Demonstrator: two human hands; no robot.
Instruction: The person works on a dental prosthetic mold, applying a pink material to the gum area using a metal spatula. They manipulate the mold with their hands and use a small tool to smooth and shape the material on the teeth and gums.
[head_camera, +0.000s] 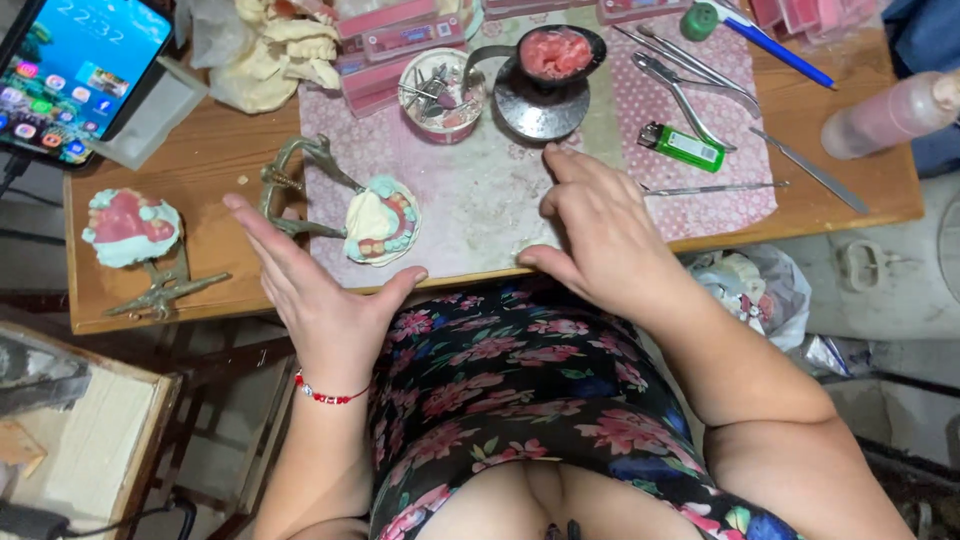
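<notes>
Fingers are spread on both hands and nothing is held. The left hand (315, 290) is kept just beside a tooth model (382, 222), chalky white with a pink gum and bluish teeth, fixed in a metal frame (292, 180) on the wooden table (210, 160). The right hand (598, 232) is laid flat on the dotted pink cloth (470, 195). Farther off are seen a green lighter (682, 146), shiny pliers (680, 95) and a dark bowl (555, 55) of pink paste.
</notes>
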